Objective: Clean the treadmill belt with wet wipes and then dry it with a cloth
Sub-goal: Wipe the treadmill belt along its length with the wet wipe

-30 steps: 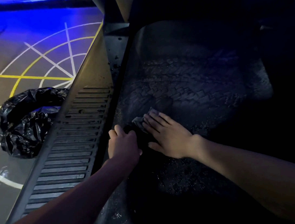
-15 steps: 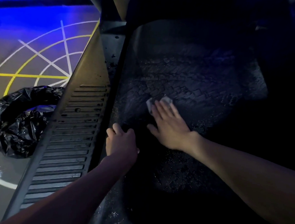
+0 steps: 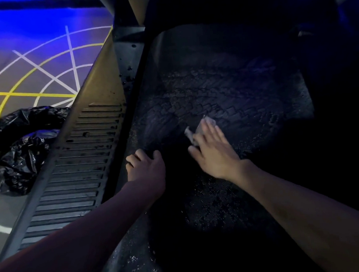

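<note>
The dark treadmill belt (image 3: 244, 96) fills the middle of the view, patterned with dusty tread marks. My right hand (image 3: 214, 152) lies flat on it with straight fingers, pressing a small pale wipe (image 3: 196, 133) against the belt; only the wipe's edges show past my fingertips. My left hand (image 3: 145, 166) rests at the belt's left edge with fingers curled down over it, and what they hold, if anything, is hidden in shadow. The right part of the belt is too dark to make out.
A ribbed side rail (image 3: 81, 160) runs diagonally along the belt's left. A black plastic bin bag (image 3: 21, 151) sits on the floor beyond it. The floor (image 3: 37, 66) has yellow and white lines under blue light.
My right hand has slid the wipe away from me and to the right across the belt. My left hand has stayed at the belt's left edge.
</note>
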Action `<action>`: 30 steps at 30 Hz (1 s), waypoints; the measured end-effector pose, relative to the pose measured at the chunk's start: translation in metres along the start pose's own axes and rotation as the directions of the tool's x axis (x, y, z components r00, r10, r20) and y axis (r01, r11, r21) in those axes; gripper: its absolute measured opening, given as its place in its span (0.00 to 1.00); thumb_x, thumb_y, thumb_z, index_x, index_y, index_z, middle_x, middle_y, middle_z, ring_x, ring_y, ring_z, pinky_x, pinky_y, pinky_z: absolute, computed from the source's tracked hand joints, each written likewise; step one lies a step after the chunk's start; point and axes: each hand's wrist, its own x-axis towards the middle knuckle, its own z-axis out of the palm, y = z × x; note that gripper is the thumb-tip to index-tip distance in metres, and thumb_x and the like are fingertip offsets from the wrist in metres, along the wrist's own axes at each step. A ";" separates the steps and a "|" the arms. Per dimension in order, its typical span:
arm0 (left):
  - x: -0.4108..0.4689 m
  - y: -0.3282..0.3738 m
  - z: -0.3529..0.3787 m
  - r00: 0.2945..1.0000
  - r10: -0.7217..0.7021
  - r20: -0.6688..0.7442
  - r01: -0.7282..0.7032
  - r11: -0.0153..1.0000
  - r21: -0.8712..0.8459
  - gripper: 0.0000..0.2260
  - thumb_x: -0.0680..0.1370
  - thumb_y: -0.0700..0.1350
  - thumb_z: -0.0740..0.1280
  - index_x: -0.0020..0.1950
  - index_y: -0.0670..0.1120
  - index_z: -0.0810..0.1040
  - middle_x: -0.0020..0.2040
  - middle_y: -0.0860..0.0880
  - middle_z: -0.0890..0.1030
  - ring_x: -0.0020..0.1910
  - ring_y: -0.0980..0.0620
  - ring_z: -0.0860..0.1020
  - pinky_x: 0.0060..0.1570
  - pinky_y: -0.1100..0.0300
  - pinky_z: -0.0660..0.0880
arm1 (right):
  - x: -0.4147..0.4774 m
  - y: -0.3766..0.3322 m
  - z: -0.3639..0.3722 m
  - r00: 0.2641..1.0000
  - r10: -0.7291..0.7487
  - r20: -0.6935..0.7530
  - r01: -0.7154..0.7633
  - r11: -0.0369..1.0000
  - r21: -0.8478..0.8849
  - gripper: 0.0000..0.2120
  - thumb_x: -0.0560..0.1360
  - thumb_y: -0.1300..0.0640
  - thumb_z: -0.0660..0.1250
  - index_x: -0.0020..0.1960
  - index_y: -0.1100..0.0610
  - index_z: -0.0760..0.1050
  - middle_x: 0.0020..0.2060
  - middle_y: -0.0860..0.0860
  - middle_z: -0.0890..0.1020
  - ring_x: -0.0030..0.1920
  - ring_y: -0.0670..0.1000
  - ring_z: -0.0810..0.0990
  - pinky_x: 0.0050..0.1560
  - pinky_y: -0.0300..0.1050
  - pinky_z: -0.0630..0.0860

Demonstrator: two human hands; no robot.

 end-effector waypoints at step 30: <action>0.012 0.086 0.002 0.961 0.235 0.145 -0.250 0.963 0.098 0.47 0.77 0.46 0.70 0.74 0.30 0.36 0.74 0.29 0.33 0.75 0.32 0.35 0.76 0.42 0.46 | -0.054 0.044 0.008 0.996 -0.091 -0.005 0.091 0.995 -0.035 0.39 0.78 0.38 0.33 0.80 0.62 0.45 0.80 0.57 0.42 0.79 0.52 0.37 0.79 0.51 0.38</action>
